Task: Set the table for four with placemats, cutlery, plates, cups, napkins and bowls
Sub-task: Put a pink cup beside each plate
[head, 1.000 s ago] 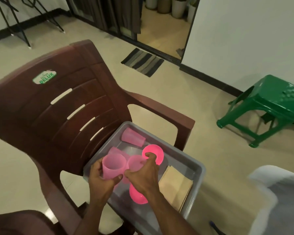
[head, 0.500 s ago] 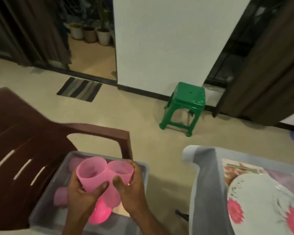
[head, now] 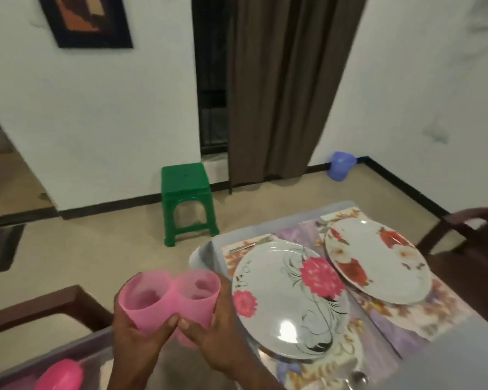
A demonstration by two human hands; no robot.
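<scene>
Table (head: 448, 358) at right carries two flowered plates (head: 288, 299) on placemats (head: 423, 308). Two pink cups (head: 166, 296) held side by side, in air beside the table edge; left hand (head: 137, 337) and right hand (head: 217, 330) each wrap one. Likely light, slick plastic; grip mid-wall.

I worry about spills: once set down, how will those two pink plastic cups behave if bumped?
The two pink translucent plastic cups look thin-walled and empty, so probably light and easily knocked. Taller than wide with a narrower base, they may tip, then roll.
</scene>
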